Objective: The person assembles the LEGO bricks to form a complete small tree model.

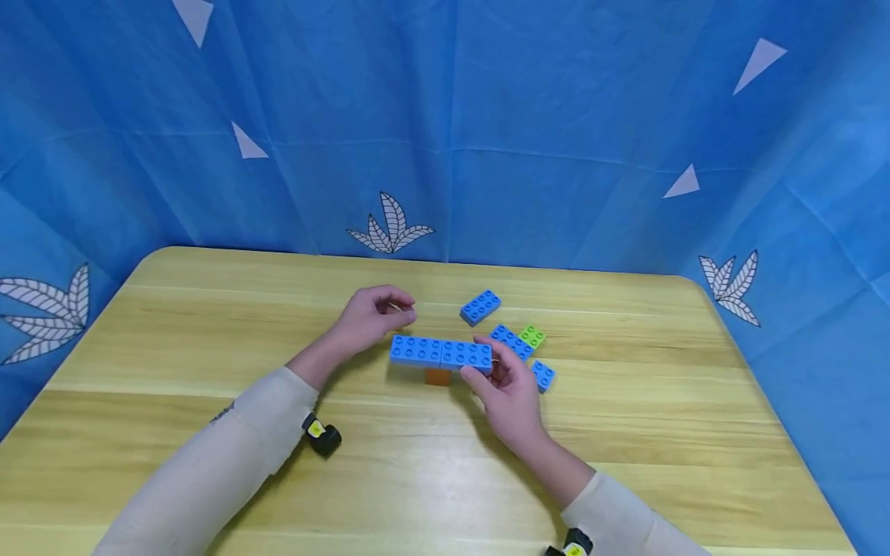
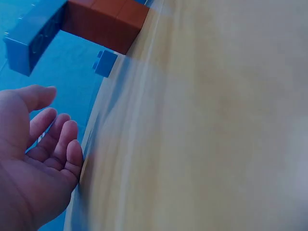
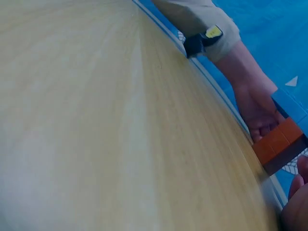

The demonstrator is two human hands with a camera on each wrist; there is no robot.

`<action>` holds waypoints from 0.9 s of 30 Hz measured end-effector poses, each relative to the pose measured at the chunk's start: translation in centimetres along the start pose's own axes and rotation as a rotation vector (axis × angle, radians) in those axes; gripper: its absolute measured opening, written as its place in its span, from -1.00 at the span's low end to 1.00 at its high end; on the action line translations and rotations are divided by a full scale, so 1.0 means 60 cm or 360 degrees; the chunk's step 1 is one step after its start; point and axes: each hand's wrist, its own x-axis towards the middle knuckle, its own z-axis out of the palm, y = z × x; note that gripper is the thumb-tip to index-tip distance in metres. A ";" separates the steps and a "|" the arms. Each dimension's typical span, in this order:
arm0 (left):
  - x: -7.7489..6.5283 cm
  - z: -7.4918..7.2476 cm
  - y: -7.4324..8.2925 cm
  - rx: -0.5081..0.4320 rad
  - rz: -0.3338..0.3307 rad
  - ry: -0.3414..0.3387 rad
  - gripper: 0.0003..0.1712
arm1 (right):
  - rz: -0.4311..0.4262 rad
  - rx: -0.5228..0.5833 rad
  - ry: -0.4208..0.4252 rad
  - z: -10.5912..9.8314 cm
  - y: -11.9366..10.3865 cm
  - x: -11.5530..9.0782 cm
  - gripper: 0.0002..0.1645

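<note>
Two blue building bricks (image 1: 417, 350) lie end to end across the top of an orange brick stack (image 1: 438, 377), which stands on the table like a short post. My right hand (image 1: 511, 394) grips the right end of the blue row, thumb on the near side and fingers behind. The left hand (image 1: 371, 316) hovers beyond the row's left end, fingers loosely bent and holding nothing. In the left wrist view, a gap separates its thumb from the overhanging blue brick (image 2: 36, 36). The right wrist view shows the orange stack (image 3: 279, 144) between both hands.
Right of the stack lie loose bricks: a blue one (image 1: 480, 307) farther back, another blue one (image 1: 511, 341) against a green brick (image 1: 532, 337), and a small blue one (image 1: 543, 376) near my right hand. A blue curtain (image 1: 445, 139) hangs behind the wooden table (image 1: 229, 309).
</note>
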 end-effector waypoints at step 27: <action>0.090 0.115 0.015 0.0555 0.0117 -0.0025 -0.38 | -0.0018 0.0053 -0.0016 -0.002 0.008 -0.002 -0.53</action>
